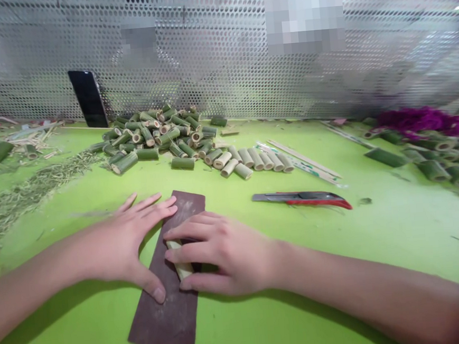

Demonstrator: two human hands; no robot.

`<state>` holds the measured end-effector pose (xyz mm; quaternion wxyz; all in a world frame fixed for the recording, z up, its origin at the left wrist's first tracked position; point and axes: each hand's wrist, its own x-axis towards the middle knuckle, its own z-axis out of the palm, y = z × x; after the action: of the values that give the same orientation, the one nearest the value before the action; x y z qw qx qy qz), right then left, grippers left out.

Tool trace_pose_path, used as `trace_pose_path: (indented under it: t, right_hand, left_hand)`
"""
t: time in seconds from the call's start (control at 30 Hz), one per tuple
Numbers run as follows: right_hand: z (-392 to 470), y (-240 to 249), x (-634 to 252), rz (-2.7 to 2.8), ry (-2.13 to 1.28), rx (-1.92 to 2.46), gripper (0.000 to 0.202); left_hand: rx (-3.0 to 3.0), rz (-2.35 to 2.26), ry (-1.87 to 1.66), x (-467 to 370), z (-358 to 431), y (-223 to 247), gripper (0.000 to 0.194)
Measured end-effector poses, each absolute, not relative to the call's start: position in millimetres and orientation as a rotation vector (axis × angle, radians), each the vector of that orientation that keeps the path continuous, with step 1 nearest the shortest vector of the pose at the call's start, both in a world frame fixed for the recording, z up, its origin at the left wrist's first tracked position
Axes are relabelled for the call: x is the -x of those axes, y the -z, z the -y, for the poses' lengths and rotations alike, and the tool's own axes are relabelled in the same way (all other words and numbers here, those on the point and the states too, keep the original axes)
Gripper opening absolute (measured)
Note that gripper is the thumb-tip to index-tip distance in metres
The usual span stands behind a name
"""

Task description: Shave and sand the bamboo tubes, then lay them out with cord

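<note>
A dark brown strip of sandpaper (165, 320) lies flat on the green table, dusted with pale powder. My left hand (119, 239) is spread open, its thumb and a fingertip resting on the strip's left edge. A pale, peeled bamboo piece (180, 260) sits on the sandpaper under my right hand (223, 249), whose fingers are curled over it; part of the piece is hidden by them. To the right of that hand, a red utility knife (303, 198) lies with its blade out, pointing left.
Behind my hands is a heap of green bamboo pieces (158, 132), with a row of peeled ones (257, 159) beside it. Shavings (21, 199) cover the left side. A phone (88, 98) leans on the perforated metal panel (211, 46). Purple fibre (424, 122) lies at right.
</note>
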<state>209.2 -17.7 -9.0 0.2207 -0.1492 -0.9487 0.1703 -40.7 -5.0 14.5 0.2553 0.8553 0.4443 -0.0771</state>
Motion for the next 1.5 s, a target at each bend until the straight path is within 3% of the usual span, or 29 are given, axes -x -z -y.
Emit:
trace_pose_path:
  t: [0.3,0.47,0.53,0.67,0.8,0.83,0.93,0.97,1.03,1.13,1.2,1.3,1.4,1.5]
  right_hand:
    - [20,11,-208,2.621,-0.468,0.439,0.033]
    - [16,5,-211,2.601,-0.384,0.363,0.054]
    - [6,-5,-209,2.548,-0.284,0.363,0.044]
    - [-33,-36,-182,2.478,-0.073,0.553,0.026]
    - [-83,-64,-119,2.345,0.117,0.823,0.021]
    - [-94,-69,-100,2.324,0.165,0.864,0.023]
    - [-113,-78,-45,2.441,0.332,0.895,0.067]
    - [-115,-80,-28,2.514,0.394,0.882,0.062]
    - [-111,-82,1,2.579,0.425,0.808,0.046]
    - [-94,-84,30,2.639,0.443,0.613,0.03]
    - [-83,-83,39,2.688,0.499,0.486,0.022]
    - [-71,-80,39,2.764,0.565,0.428,0.024]
    - [-64,-76,27,2.786,0.44,0.451,0.024]
    - [-60,-72,10,2.806,0.245,0.507,0.04]
  left_hand:
    - [-2.327,-1.199,0.238,42,3,-10,0.14]
    - [-2.392,-1.129,0.18,44,4,-7,0.136]
    - [-2.401,-1.144,0.122,44,2,-11,0.119]
    - [-2.406,-1.266,-0.215,43,-1,-33,0.059]
    - [-2.397,-1.24,-0.474,30,21,-56,0.047]
    - [-2.363,-1.199,-0.493,24,34,-58,0.045]
    - [-2.026,-1.085,-0.465,3,84,-56,0.029]
    - [-1.925,-1.049,-0.425,-3,101,-52,0.024]
    - [-1.721,-0.915,-0.317,-14,133,-42,0.027]
    - [-1.494,-0.721,-0.382,-31,162,-25,0.045]
    - [-1.347,-0.709,-0.435,-42,170,-15,0.045]
    - [-1.217,-0.675,-0.545,-59,174,-4,0.037]
    - [-1.049,-0.473,-0.659,-68,175,-1,0.04]
    - [-0.704,-0.307,-0.673,-68,176,-3,0.043]
